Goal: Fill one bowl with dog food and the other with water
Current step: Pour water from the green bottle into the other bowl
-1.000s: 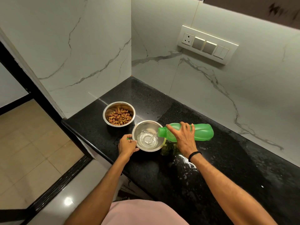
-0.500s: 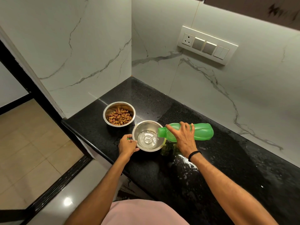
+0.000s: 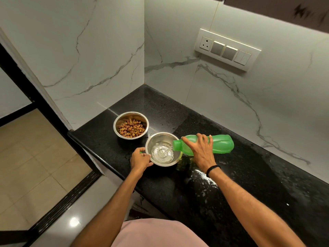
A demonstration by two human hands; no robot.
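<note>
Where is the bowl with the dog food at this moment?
In the head view, the bowl of dog food stands on the black counter near its left end, just behind and left of the water bowl, close to the marble wall.

Kibble bowl behind water bowl

Premises: a home kitchen. A polished black stone counter runs into a corner, backed by white marble-look wall panels with grey veins. A wall plate on the right panel carries one socket and several switches. The dark underside of a wall cabinet shows at top right. Beige floor tiles lie to the left, past a black door frame.
</note>
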